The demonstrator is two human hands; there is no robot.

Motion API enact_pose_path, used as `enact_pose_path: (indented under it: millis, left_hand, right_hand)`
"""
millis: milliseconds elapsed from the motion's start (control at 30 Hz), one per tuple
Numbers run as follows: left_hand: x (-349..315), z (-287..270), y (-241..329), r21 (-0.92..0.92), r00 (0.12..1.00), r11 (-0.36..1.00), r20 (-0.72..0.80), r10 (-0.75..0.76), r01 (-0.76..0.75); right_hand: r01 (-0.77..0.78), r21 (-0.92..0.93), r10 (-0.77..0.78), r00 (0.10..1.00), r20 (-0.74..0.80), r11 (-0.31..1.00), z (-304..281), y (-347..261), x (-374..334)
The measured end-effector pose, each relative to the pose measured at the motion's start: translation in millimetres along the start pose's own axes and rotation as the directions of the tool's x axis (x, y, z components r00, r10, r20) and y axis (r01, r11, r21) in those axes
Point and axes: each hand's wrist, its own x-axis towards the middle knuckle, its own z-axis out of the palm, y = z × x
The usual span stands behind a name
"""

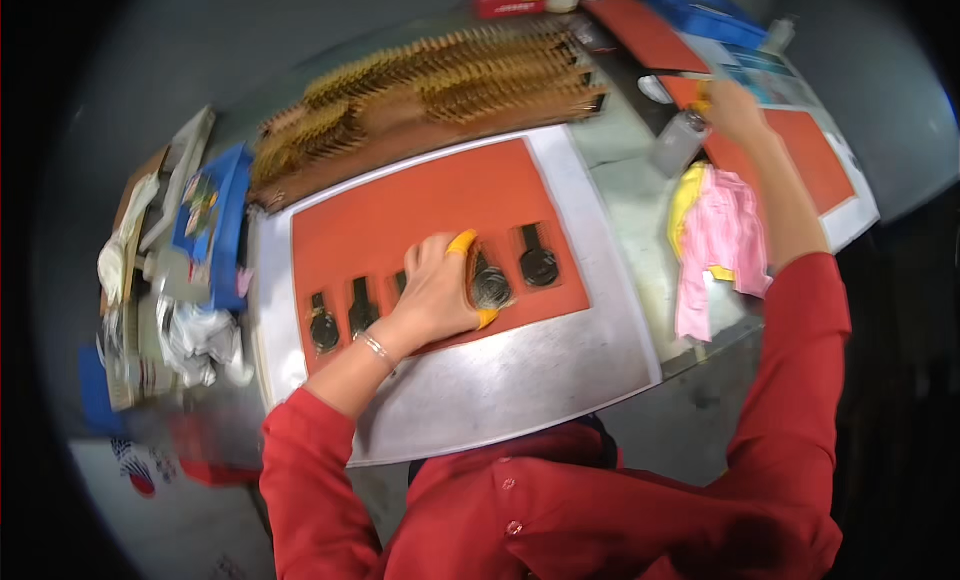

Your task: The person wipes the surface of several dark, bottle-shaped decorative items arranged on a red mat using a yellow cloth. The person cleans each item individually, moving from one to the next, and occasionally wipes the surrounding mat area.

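My left hand point(435, 290), with yellow covers on thumb and index finger, rests over the orange mat point(415, 205). Its thumb and index finger reach around a dark round watch point(491, 287) with a strap. To its right lies another watch point(540, 266); more lie to the left, one a black watch point(324, 330), and another is partly hidden under the hand. Stretched out at the far right, my right hand point(733, 112) also wears yellow fingertip covers. Its fingers close at the top of a tilted grey bottle point(680, 145); motion blurs their exact grip.
Behind the mat stands a long brown rack point(400, 120) with rows of gold-brown pieces. A blue tray point(228, 225) and crumpled white cloth point(200, 340) lie left. Pink cloth point(725, 220) hangs by the table's right front edge. More orange sheets point(810, 160) lie far right.
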Motion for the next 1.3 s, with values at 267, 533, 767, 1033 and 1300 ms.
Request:
enact_pose_path:
  millis: [267, 533, 767, 1033, 1300]
  left_hand:
    - [-13.1, -4.9, -27.6, 0.036, 0.999, 0.999, 0.007, 0.038, -0.038]
    - [-83.6, -46.4, -81.2, -0.272, 0.721, 0.959, -0.648, -0.246, 0.083]
    - [-112.4, -51.8, -163.2, -0.421, 0.48, 0.904, -0.779, -0.405, 0.079]
    - [-122.5, -34.9, -178.9, -0.395, 0.493, 0.912, -0.776, -0.394, 0.109]
    - [-123.1, -32.4, -177.8, -0.391, 0.481, 0.908, -0.773, -0.414, 0.153]
  right_hand:
    - [0.03, -0.045, -0.033, 0.998, -0.062, 0.999, 3.7, -19.1, 1.3]
    - [0.091, 0.717, -0.197, 0.978, 0.065, 0.691, 16.1, -184.0, -99.9]
    - [0.195, 0.715, -0.375, 0.922, 0.099, 0.671, 52.6, -303.6, -105.7]
    - [0.351, 0.558, -0.409, 0.912, -0.023, 0.752, 55.2, -311.0, -130.7]
    - [0.358, 0.603, -0.411, 0.91, -0.054, 0.713, 55.0, -307.6, -159.1]
